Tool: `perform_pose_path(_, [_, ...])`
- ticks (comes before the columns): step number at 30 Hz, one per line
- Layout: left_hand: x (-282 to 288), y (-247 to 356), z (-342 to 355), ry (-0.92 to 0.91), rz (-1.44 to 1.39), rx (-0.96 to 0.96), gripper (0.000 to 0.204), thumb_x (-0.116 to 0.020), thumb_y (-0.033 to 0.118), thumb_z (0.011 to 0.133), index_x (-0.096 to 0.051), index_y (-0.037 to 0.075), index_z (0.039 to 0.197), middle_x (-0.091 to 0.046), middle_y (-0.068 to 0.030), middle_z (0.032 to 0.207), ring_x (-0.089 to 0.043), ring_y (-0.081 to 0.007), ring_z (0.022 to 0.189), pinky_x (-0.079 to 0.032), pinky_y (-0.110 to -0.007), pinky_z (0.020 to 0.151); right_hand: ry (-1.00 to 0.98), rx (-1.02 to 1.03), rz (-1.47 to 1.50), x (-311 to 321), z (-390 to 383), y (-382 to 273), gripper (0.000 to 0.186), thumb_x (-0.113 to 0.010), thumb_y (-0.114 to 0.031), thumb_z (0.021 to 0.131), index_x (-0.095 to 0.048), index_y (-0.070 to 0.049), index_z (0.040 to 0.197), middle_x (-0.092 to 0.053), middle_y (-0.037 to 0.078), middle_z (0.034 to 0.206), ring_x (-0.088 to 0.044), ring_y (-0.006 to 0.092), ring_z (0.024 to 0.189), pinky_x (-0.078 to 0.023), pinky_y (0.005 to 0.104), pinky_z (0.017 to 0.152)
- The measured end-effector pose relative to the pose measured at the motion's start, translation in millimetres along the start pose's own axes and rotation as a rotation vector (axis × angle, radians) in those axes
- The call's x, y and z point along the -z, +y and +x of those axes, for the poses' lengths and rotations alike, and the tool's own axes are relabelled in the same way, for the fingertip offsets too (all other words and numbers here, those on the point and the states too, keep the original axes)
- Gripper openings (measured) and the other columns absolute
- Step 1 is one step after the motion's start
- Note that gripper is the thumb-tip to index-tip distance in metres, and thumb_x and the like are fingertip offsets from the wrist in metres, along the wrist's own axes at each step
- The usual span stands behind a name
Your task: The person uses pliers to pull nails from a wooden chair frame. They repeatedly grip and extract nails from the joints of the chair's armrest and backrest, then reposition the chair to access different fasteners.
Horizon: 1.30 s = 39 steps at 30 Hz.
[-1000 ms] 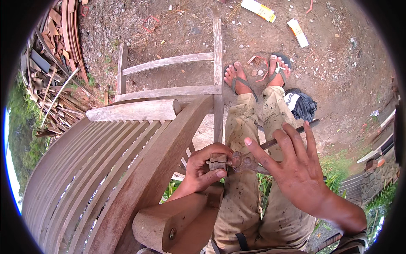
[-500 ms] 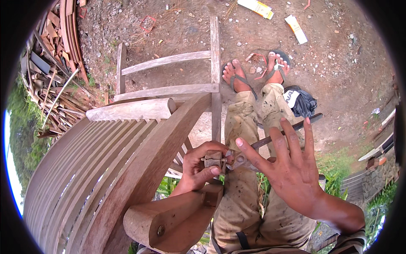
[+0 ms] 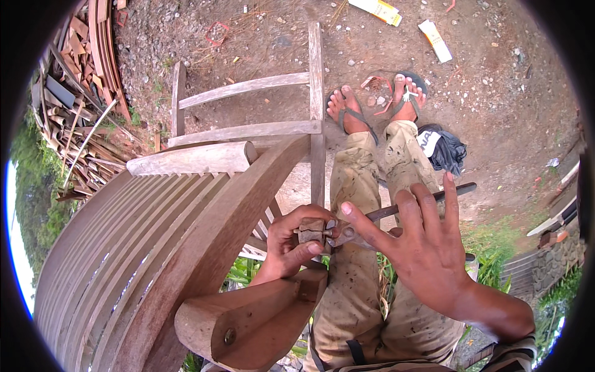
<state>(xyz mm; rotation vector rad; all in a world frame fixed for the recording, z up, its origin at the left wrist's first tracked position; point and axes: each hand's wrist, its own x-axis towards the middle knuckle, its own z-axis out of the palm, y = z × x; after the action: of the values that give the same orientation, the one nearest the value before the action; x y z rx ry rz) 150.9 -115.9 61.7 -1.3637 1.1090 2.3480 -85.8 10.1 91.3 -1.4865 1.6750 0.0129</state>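
My left hand (image 3: 286,243) grips a small weathered wooden block (image 3: 312,230) between thumb and fingers. The block is cracked, and a short metal pin sticks out of its right side. At that pin sit the jaws of metal pincers (image 3: 347,234). My right hand (image 3: 427,254) holds the pincers, its fingers stretched across one long dark handle. That handle runs out past the fingertips; the palm mostly hides the other. Just below my left hand is a curved wooden armrest (image 3: 248,319) with a round hole, beside the slatted wooden chair (image 3: 204,242).
Beyond the slats, the chair's frame (image 3: 248,130) reaches over the dirt ground. My legs and sandalled feet (image 3: 353,111) are at centre. A black plastic bag (image 3: 447,150) lies by the right foot, with cartons (image 3: 435,41) farther off. Scrap wood (image 3: 68,118) is heaped at left.
The far end of the pincers' handle has swung slightly down, and my right fingers have bent a little. The jaws have shifted slightly left toward the block. My left hand stays nearly in place.
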Motion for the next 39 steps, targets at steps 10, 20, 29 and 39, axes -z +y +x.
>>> perform_pose_path(10, [8.5,-2.1,1.8,-0.067,0.103,-0.042,0.059,-0.082,0.039,0.086,-0.066,-0.003,0.124,-0.074,-0.0133,0.112,-0.072,-0.0231,0.103,-0.054,-0.035,0.092,-0.164,0.099,0.130,14.8,4.1,9.8,0.068,-0.062,-0.017,0.088,-0.048,-0.026,0.154,-0.050,0.007,0.091,-0.057,0.0284,0.084,-0.049,0.0457,0.080])
perform_pose_path(20, [9.0,9.4,6.8,-0.152,0.089,0.004,0.059,-0.083,0.032,0.087,-0.064,-0.003,0.131,-0.075,-0.0163,0.117,-0.073,-0.0247,0.111,-0.054,-0.037,0.101,-0.834,0.176,1.022,10.9,46.0,58.0,0.057,-0.055,-0.010,0.100,-0.042,-0.013,0.156,-0.065,0.024,0.120,-0.065,0.0417,0.107,-0.050,0.0521,0.089])
perform_pose_path(29, [9.0,14.4,4.4,-0.151,0.123,0.023,0.057,-0.082,0.026,0.087,-0.063,-0.003,0.132,-0.074,-0.0154,0.120,-0.071,-0.0222,0.112,-0.053,-0.036,0.100,-0.267,0.034,0.322,9.7,3.4,7.3,0.077,-0.058,-0.006,0.090,-0.037,-0.026,0.162,-0.053,0.018,0.119,-0.056,0.0378,0.121,-0.038,0.0665,0.109])
perform_pose_path(39, [10.8,9.4,1.1,-0.137,0.132,0.037,0.058,-0.084,0.028,0.086,-0.064,-0.003,0.130,-0.075,-0.0130,0.116,-0.071,-0.0195,0.106,-0.053,-0.033,0.095,-0.190,0.023,0.209,12.2,1.8,5.1,0.076,-0.058,-0.007,0.088,-0.040,-0.026,0.160,-0.053,0.010,0.103,-0.059,0.0337,0.104,-0.045,0.0588,0.099])
